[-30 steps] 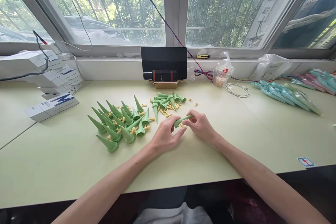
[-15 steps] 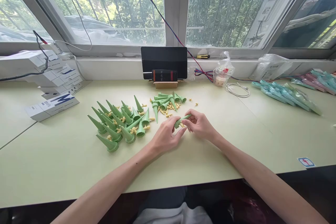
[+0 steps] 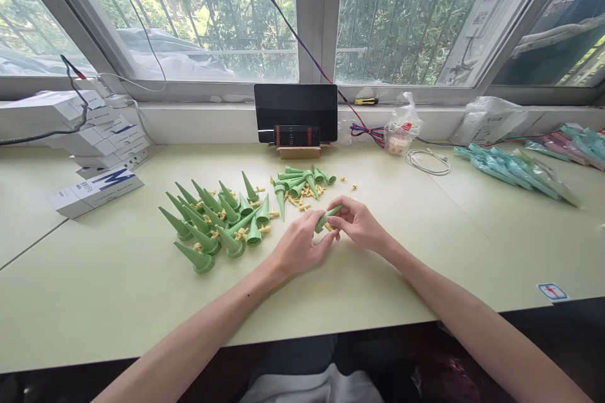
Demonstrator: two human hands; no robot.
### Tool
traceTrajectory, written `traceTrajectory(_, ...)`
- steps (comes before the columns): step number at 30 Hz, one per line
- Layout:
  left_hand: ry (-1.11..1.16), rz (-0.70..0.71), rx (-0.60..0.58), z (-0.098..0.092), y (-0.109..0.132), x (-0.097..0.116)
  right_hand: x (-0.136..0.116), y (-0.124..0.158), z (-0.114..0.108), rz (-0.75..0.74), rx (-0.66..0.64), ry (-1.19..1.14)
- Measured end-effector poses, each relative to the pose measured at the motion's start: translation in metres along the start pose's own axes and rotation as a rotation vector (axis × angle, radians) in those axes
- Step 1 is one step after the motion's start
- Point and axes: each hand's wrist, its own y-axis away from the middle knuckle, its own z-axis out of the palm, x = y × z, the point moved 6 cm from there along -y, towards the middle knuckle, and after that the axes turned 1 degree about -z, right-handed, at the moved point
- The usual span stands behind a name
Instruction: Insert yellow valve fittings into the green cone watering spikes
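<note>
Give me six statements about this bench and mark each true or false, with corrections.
1. The left hand holds a green cone. True.
2. The right hand is well away from that cone. False: its fingers are at the cone's tip.
3. Yellow pieces lie on the table. True.
4. The phone stands behind the tablet. False: in front of it.
5. The yellow tool lies on the sill. True.
6. The M-marked box lies right of the cones. False: left.

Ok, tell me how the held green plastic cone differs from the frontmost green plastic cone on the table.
Left hand and right hand hold the held green plastic cone; the frontmost green plastic cone rests on the table. The held cone's tip points right, the frontmost cone's left. Both taper.
</note>
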Motion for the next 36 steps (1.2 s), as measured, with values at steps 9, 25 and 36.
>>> traceTrajectory(9,-0.046,-0.007,-0.019,0.0015,0.0019,0.0017,-0.0012,-0.0005,0.0015,-0.017,-0.001,0.016)
traceTrajectory(25,0.2,-0.049,-0.077,-0.0025,-0.0031,0.0036,0.0013,0.0,-0.0045,-0.009,0.011,0.093)
traceTrajectory(36,0.209,-0.071,-0.094,-0.0015,-0.0039,-0.0018,0.0001,0.0035,-0.0084,0.026,0.072,0.306)
